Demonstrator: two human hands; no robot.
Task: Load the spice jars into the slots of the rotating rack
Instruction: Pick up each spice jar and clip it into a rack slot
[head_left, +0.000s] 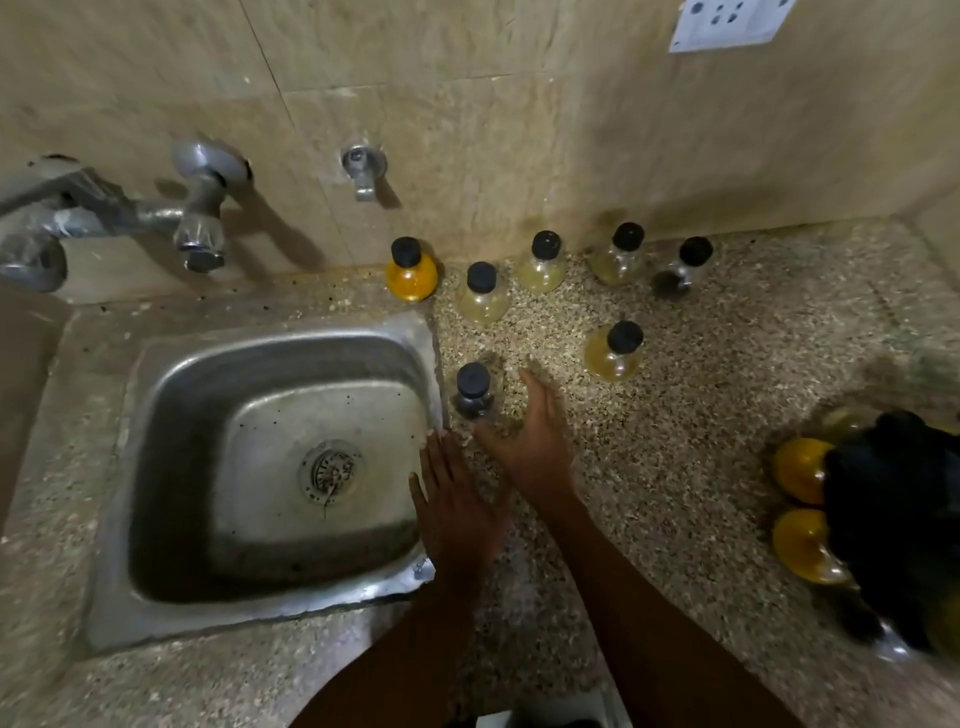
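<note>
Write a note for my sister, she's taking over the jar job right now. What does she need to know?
Left hand: open and empty, flat over the sink edge.
Right hand: open and empty, reaching toward the nearest dark jar, not yet gripping it.
Seven black-capped jars stand loose on the counter: that one, an orange jar by the wall, three pale ones, a yellow jar and another dark one.
The rack sits at the right edge, blurred, with at least two orange jars already in it.
Left: load the seven loose jars.

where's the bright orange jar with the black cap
In the head view, the bright orange black-capped jar stands against the wall, behind the steel sink's far right corner.
</note>
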